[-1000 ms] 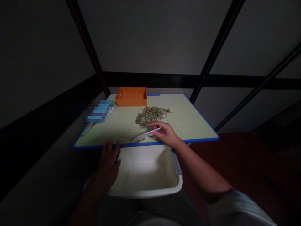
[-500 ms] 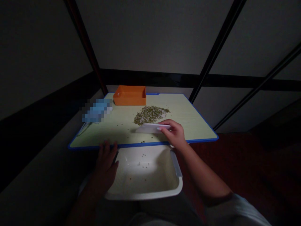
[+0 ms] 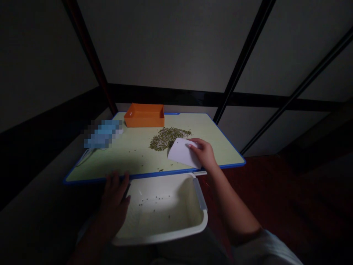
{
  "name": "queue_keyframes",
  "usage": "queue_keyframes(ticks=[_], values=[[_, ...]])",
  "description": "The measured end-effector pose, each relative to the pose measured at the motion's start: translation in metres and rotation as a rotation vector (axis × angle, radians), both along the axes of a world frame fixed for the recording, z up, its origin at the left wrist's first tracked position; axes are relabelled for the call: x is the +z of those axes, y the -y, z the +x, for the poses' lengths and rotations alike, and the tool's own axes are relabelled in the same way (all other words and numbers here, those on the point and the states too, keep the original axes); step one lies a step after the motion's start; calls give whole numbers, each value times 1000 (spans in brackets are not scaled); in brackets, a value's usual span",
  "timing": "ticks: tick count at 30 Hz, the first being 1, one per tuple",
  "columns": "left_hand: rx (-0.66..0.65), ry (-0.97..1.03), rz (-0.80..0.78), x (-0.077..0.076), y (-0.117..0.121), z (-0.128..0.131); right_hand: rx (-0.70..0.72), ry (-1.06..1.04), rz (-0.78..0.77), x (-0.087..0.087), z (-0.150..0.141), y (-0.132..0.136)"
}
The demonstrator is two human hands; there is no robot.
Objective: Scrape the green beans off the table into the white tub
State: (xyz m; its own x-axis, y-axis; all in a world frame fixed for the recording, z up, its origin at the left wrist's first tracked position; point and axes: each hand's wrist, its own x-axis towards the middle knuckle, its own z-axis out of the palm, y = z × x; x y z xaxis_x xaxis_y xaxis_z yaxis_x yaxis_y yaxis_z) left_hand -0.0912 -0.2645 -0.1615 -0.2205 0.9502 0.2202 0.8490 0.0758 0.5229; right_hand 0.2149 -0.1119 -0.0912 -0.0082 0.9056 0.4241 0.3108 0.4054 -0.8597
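My right hand [image 3: 204,151] pinches a white scraper [image 3: 184,151], a flat sheet with a small hole near one corner. Its broad face is turned up toward me, and its far left edge meets the near side of a pile of small green beans [image 3: 162,140]. The pile lies spread on a pale table [image 3: 215,140] with a blue rim. Below the table's front edge sits a white basin [image 3: 165,235] with a few beans on its bottom. My left hand [image 3: 114,202] is at the basin's left side, thumb over the rim, fingers reaching up to the table edge.
An orange open box [image 3: 146,119] stands at the back left of the table. A pixelated blue item [image 3: 103,134] with a white cord lies at the left edge. Several stray beans are scattered near the front. Panelled walls close in the back and left.
My right hand has turned the scraper from nearly edge-on to showing its broad face, with the edge now at the pile. Loose beans in the basin have shifted. The view has moved slightly.
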Motion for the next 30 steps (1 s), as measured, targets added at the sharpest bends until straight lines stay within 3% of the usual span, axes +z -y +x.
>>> queue_keyframes(ticks=[6,12,14,20,24,30], values=[[0,37,-55,19,4,9,222,-54,-56,-7,-34,0],[-7,44,-119,28,4,12,458,-2,-96,1,-38,10],[6,52,-123,28,4,12,449,-29,-71,6,-38,11],[0,93,-126,31,9,17,171,-48,81,26,-55,-9],[-9,103,-130,35,12,20,214,98,180,42,-94,-28],[-3,101,-117,30,10,19,316,309,148,50,-158,-53]])
